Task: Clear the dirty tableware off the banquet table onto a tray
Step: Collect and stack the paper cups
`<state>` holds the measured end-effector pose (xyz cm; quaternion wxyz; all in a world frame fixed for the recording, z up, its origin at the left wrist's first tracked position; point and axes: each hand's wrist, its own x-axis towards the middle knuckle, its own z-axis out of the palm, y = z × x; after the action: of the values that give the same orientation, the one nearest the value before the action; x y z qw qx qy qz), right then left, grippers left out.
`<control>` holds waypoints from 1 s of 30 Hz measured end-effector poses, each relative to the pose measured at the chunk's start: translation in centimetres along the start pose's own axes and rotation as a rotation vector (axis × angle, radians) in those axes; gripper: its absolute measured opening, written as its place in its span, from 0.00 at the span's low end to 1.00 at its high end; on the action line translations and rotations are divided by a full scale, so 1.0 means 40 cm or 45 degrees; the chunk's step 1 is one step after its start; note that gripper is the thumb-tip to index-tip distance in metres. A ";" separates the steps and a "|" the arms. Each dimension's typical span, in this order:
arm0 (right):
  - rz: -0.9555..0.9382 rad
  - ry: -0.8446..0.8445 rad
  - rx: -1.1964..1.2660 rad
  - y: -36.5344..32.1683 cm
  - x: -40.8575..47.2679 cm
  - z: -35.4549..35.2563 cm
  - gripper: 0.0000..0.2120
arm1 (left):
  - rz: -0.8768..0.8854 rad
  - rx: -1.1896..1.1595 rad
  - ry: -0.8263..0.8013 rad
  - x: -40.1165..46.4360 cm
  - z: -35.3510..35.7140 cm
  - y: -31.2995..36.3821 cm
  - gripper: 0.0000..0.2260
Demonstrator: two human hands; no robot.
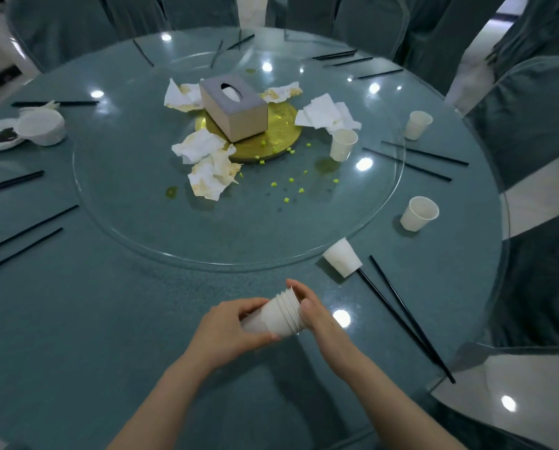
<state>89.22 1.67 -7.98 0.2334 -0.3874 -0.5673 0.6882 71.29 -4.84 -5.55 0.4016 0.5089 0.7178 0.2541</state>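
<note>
**Stack of paper cups held in both hands at the near edge**

The round teal surface [76, 319] carries a glass turntable [206, 228], and everything here is placed from that turntable. At its centre stands a grey tissue box [234, 107] on a gold disc [271, 138], ringed by crumpled, stained napkins [211, 177]. Small green food bits [286, 199] lie scattered on the glass toward the near right. One upright paper cup [343, 144] stands on the turntable's right part.

Off the turntable's right rim stand two more cups, a far one [417, 125] and a nearer one [419, 213]; a fourth cup [343, 257] lies tipped at the near-right rim, touching black chopsticks [408, 319]. Off the left rim sit stacked white bowls [42, 126] beside a stained saucer [0, 136].

Just nearer than the turntable's front rim, a nested stack of paper cups [276, 316] lies sideways, off the surface. The left hand [229, 329] wraps the stack's base end, fingers curled round it. The right hand [317, 315] is at the rim end, with curled fingers touching the rims; whether that grip closes on the stack I cannot tell.
</note>
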 end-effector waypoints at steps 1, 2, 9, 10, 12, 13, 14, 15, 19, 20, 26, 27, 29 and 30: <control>-0.004 0.080 0.022 0.004 0.010 -0.017 0.21 | 0.006 -0.019 0.018 0.005 0.005 0.005 0.23; 0.000 0.188 0.032 0.010 0.023 -0.036 0.18 | 0.006 -0.032 0.044 0.010 0.008 0.008 0.22; -0.004 0.971 -0.754 0.001 0.179 -0.212 0.15 | -0.049 -0.069 0.229 0.002 -0.009 0.004 0.22; 0.038 0.922 -0.874 -0.003 0.208 -0.227 0.22 | -0.058 -0.073 0.251 -0.005 -0.012 0.001 0.22; 0.160 0.764 -1.104 -0.006 0.247 -0.241 0.35 | -0.077 -0.075 0.290 -0.026 -0.018 -0.004 0.22; 0.214 0.695 -1.185 -0.005 0.255 -0.240 0.38 | -0.083 -0.071 0.303 -0.038 -0.020 -0.006 0.22; 0.246 0.653 -1.220 -0.001 0.256 -0.239 0.38 | -0.088 -0.068 0.314 -0.050 -0.023 -0.008 0.22; 0.259 0.628 -1.214 0.003 0.249 -0.234 0.37 | -0.094 -0.070 0.325 -0.063 -0.025 -0.011 0.22; 0.185 0.543 -0.774 0.004 0.159 -0.197 0.38 | -0.111 -0.119 0.371 -0.111 -0.026 -0.017 0.22; 0.156 0.514 -0.602 -0.006 0.125 -0.184 0.37 | -0.110 -0.113 0.372 -0.121 -0.023 -0.014 0.22; -0.044 0.224 0.021 -0.060 -0.129 -0.090 0.28 | 0.028 0.003 0.303 -0.208 0.010 0.018 0.24; -0.050 0.159 0.028 -0.059 -0.173 -0.072 0.29 | 0.072 0.034 0.280 -0.229 0.018 0.022 0.24; -0.059 0.082 -0.042 -0.056 -0.262 -0.035 0.30 | 0.167 0.073 0.225 -0.283 0.033 0.029 0.24; -0.055 0.073 -0.094 -0.055 -0.305 -0.017 0.31 | 0.208 0.089 0.191 -0.312 0.041 0.031 0.24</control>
<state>96.70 -6.65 -2.63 0.2500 -0.4031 -0.5935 0.6502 75.30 -16.13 -1.54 0.3067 0.5588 0.7105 0.2982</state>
